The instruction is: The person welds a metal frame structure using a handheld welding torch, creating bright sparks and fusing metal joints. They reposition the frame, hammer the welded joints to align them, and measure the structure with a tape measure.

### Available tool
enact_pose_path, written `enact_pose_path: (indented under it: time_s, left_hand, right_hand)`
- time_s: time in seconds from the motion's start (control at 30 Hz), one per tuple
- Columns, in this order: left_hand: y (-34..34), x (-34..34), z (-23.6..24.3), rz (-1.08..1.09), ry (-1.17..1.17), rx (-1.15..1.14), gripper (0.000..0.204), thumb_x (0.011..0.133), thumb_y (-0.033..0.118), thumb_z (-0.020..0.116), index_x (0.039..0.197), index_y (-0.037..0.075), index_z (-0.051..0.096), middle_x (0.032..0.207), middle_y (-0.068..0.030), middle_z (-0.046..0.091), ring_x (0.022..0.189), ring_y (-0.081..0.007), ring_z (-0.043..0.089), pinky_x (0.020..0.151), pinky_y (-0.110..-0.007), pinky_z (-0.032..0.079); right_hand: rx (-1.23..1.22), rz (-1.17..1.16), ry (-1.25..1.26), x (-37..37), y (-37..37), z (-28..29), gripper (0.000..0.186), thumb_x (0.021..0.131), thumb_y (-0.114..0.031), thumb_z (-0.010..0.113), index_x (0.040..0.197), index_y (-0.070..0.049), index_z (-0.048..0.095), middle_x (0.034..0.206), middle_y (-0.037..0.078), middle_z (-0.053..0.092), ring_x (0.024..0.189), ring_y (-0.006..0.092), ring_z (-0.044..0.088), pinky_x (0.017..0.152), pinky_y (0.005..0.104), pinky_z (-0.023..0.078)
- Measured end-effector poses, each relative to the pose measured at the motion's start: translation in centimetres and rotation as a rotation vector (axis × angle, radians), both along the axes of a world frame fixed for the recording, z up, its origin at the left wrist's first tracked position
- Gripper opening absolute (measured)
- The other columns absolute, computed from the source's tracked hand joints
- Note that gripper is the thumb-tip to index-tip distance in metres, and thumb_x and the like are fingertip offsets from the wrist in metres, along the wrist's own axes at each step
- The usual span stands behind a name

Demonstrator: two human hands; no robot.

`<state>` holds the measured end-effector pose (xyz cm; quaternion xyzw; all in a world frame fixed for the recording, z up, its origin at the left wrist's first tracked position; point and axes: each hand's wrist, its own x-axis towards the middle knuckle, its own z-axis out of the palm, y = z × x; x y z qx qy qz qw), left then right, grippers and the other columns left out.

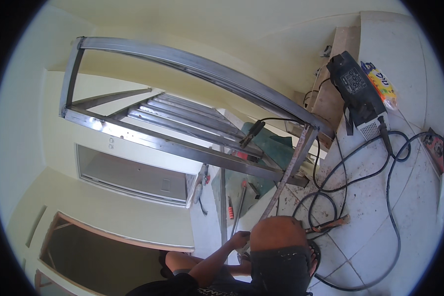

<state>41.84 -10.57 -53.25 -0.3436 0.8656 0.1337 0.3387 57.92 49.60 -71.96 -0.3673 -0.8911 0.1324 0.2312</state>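
At the lower middle, my left hand [240,240] is closed, its forearm coming in from a black sleeve. A slim metal rod [238,209] with a red tip reaches down to the fist; what lies inside the fingers is hidden. My raised knee [278,234], in dark cloth below, blocks the view just right of it. My right hand cannot be made out for sure behind this leg. In front stands a welded steel frame [172,149] of square tube with several crossbars. A black electrode holder or clamp [252,133] hangs on it by a cable.
A black welding machine [356,89] stands on the tiled floor at right, beside a yellow bag [380,84]. Black cables [390,207] loop across the tiles. A red-handled screwdriver [230,209] lies near a green sheet [270,148]. An angle grinder [201,183] sits by the doorway.
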Motion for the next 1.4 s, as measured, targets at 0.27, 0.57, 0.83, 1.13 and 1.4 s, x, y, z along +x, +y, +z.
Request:
enact_pose_path:
  time_s: [0.27,0.57,0.83,1.13,1.4]
  left_hand:
    - [0.4,1.7,3.2,-0.191,0.114,-0.023,0.039,0.092,0.037,0.056,0.114,0.007,0.069,0.105,-0.0177,0.07,0.098,-0.0296,0.067,0.087,-0.038,0.05]
    - [3.1,1.5,23.3,-0.143,0.411,-0.288,0.031,0.092,0.029,0.061,0.103,0.002,0.072,0.089,-0.0174,0.071,0.08,-0.0252,0.066,0.079,-0.037,0.05]
    - [7.6,1.9,43.7,-0.255,0.594,-0.597,0.028,0.085,0.023,0.058,0.089,-0.002,0.07,0.077,-0.0206,0.066,0.071,-0.0295,0.064,0.071,-0.038,0.049]
    - [8.3,2.6,52.3,-0.193,0.602,-0.748,0.032,0.081,0.025,0.056,0.086,-0.005,0.068,0.065,-0.0168,0.06,0.062,-0.0225,0.058,0.062,-0.037,0.046]
    - [8.4,3.2,54.7,-0.126,0.646,-0.75,0.031,0.081,0.022,0.056,0.085,-0.007,0.067,0.065,-0.0116,0.06,0.063,-0.0177,0.056,0.061,-0.035,0.045]
  right_hand:
    - [0.022,0.04,0.005,3.7,2.0,-2.9,0.048,0.094,-0.029,0.058,0.128,0.003,0.048,0.121,0.02,0.054,0.11,0.0332,0.053,0.093,0.0434,0.045]
    - [0.013,0.087,0.199,0.3,-1.2,3.4,0.049,0.094,-0.03,0.058,0.129,0.003,0.048,0.123,0.02,0.054,0.111,0.0333,0.053,0.094,0.0436,0.044]
    - [0.04,0.071,0.264,-0.4,-1.2,4.3,0.049,0.094,-0.03,0.058,0.129,0.002,0.048,0.124,0.02,0.053,0.112,0.0335,0.052,0.095,0.0438,0.043]
    - [0.036,0.056,0.274,0.0,-1.2,4.1,0.05,0.094,-0.03,0.058,0.13,0.002,0.047,0.125,0.02,0.052,0.114,0.0337,0.051,0.096,0.0441,0.043]
    - [0.022,0.066,0.293,0.4,-1.1,4.0,0.05,0.094,-0.031,0.058,0.13,0.002,0.047,0.127,0.02,0.051,0.115,0.0338,0.05,0.097,0.0443,0.042]
